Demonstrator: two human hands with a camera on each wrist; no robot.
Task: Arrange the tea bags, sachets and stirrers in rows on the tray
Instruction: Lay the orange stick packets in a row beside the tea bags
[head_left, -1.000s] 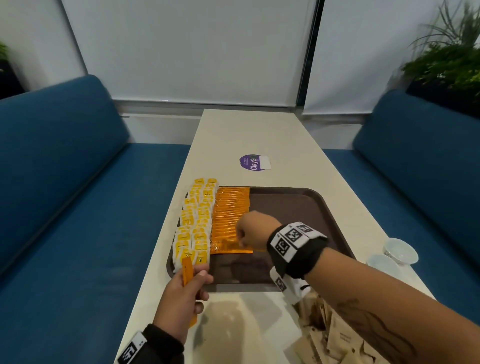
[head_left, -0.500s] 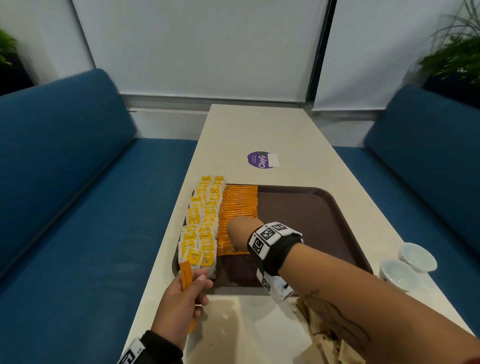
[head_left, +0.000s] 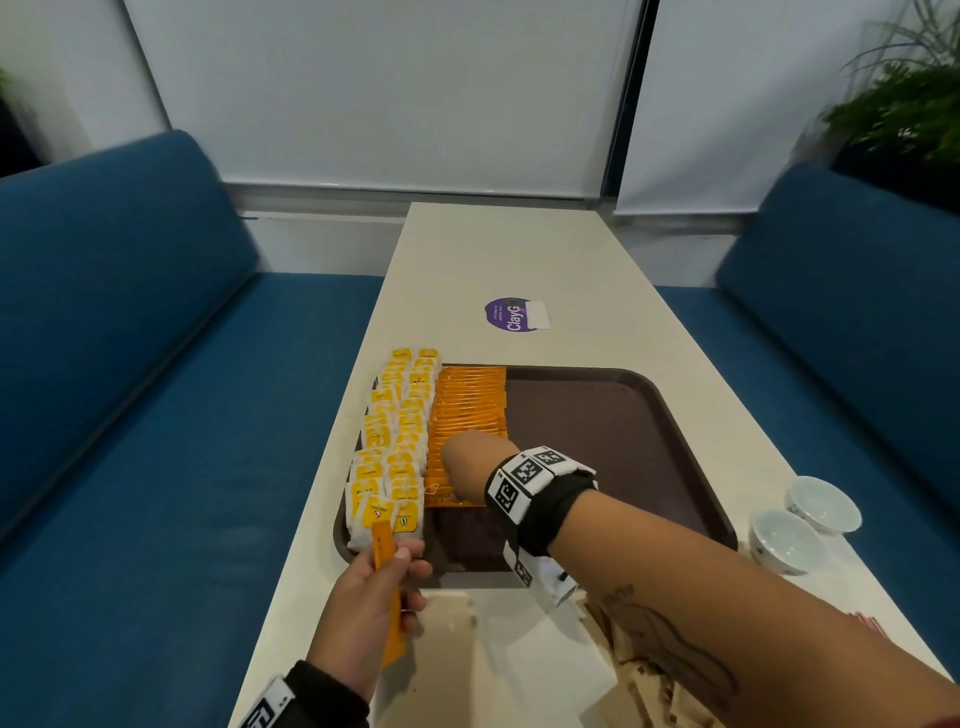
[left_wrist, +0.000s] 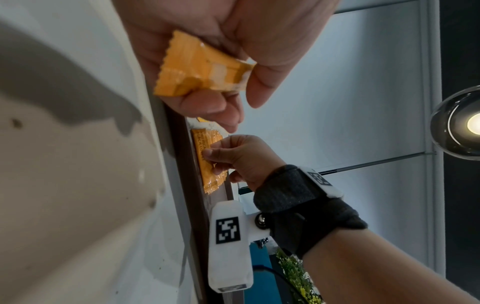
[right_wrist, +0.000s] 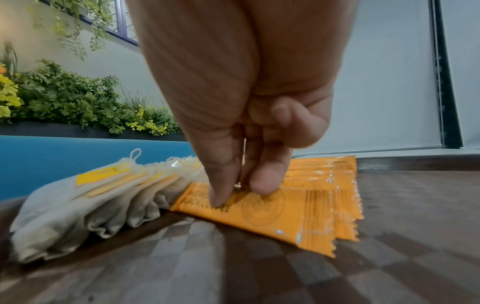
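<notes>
From the head view we see a brown tray (head_left: 623, 415) on a long pale table (head_left: 498, 249). Tea bags (head_left: 395, 441) with yellow tags lie in two rows along the left side of the tray. Right beside them runs a row of orange sachets (head_left: 470, 410). Our right hand (head_left: 470, 462) reaches down onto the near end of that row, with its back to the camera, so here we cannot tell what the fingers do. Our left hand (head_left: 363, 613) is at the near edge of the tray, and its thumb and fingers are closed on a few orange sachets held upright (head_left: 387, 561). Two small white bowls (head_left: 802, 522) sit on the table to the right of the tray. Brown paper packets (head_left: 639, 675) lie near us under the right arm. From the left wrist view we see the left hand (left_wrist: 233, 51) gripping a small bunch of sachets (left_wrist: 197, 67) between thumb and fingers. Farther off, the right hand (left_wrist: 241, 156) pinches a sachet (left_wrist: 210, 164) lying by the tray rim. From the right wrist view we see the right hand (right_wrist: 246, 123) with thumb and fingertips (right_wrist: 262, 181) pressed on the front sachet (right_wrist: 259, 211), which lies flat on the tray (right_wrist: 389, 236). The tea bags (right_wrist: 91, 201) lean in a row just left of it.
</notes>
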